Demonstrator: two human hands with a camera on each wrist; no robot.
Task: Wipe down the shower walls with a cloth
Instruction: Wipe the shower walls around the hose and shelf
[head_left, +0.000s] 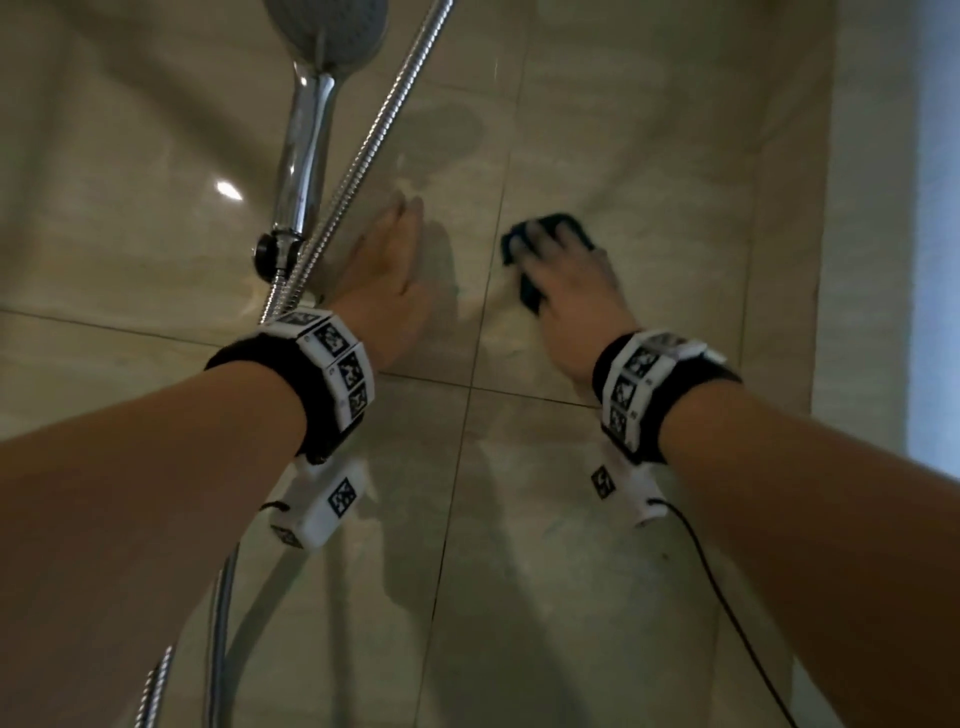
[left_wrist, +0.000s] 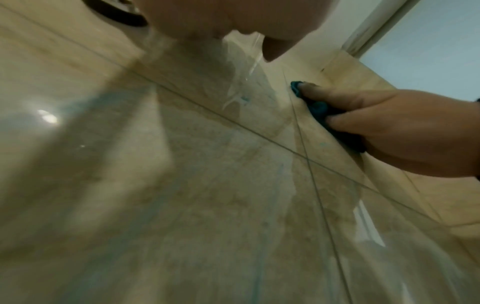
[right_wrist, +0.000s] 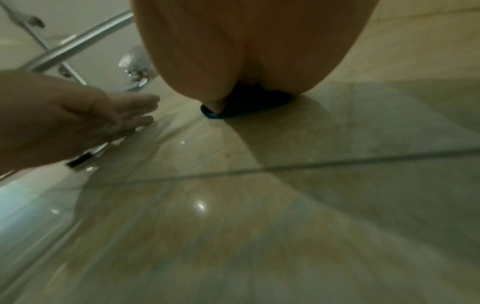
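Our right hand (head_left: 563, 283) is covering most of the dark teal crumpled cloth (head_left: 530, 291), so only its edges are showing, blurred, beyond the fingers and thumb. We are pressing it against the glossy beige tiled shower wall (head_left: 649, 171), fingers spread over it. Our left hand (head_left: 387, 280) is lying flat on the wall, fingers straight and together, beside the chrome shower hose (head_left: 363, 161) at its left.
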